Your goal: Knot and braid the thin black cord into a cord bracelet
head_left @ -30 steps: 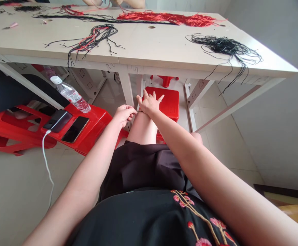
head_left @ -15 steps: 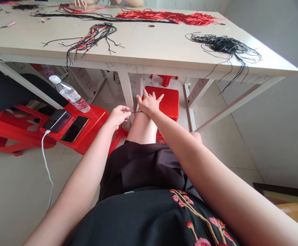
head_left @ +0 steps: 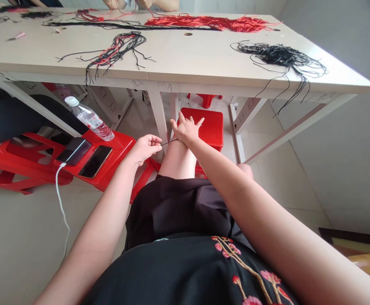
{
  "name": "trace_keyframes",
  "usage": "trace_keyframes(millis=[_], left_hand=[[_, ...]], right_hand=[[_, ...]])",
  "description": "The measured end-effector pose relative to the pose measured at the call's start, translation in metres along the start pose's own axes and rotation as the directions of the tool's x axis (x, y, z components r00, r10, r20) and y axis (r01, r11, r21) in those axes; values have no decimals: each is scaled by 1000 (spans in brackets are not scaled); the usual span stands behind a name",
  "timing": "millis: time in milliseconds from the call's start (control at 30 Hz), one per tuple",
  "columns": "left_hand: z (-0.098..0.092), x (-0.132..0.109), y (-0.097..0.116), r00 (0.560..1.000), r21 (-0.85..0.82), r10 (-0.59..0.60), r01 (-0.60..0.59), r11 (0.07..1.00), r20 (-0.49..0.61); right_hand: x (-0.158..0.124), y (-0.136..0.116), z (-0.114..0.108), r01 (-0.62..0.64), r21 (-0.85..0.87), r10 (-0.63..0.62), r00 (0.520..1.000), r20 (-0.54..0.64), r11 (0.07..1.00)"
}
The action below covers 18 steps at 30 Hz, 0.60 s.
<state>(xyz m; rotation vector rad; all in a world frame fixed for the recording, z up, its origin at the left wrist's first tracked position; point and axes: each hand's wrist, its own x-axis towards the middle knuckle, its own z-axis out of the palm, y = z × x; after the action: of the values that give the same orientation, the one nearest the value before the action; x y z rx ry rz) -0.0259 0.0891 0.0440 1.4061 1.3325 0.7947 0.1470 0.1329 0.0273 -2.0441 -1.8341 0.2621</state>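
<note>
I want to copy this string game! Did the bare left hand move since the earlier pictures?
Yes. The bare left hand has moved outward, away from the white square table leg, toward the red plastic stool.

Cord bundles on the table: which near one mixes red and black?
The red-and-black cord bundle, near left; the black cord bundle to its right has no red, the far red cord mass almost no black.

Light: bright, even indoor light, source out of frame.
Glare: white sheen along the right edge of the table (head_left: 340, 79).
Shadows: soft, beneath the table and across the tiled floor (head_left: 22, 228).
Distortion: wide-angle bowing towards the frame edges.
Sharpness: thin black cord (head_left: 168, 143) crisp, no motion blur.
</note>
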Motion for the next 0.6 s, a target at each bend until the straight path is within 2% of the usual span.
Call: trace_keyframes(millis=[133, 367, 500, 600], left_hand=[[1, 2, -2, 999, 32, -29, 30, 999, -13], [2, 0, 2, 995, -17, -87, 86, 996, -38], [-1, -1, 2, 995, -34, -97, 97, 995, -12], [-6, -3, 1, 998, -23, -62, 62, 998, 18]], right_hand=[[0, 1, 2, 8, 9, -8, 1000, -25, 1000], [0, 2, 2, 14, 25, -13, 999, -34, 1000], [0, 2, 2, 12, 23, -11, 999, -38, 1000], [1, 2, 3, 8, 25, -7, 999, -33, 1000]])
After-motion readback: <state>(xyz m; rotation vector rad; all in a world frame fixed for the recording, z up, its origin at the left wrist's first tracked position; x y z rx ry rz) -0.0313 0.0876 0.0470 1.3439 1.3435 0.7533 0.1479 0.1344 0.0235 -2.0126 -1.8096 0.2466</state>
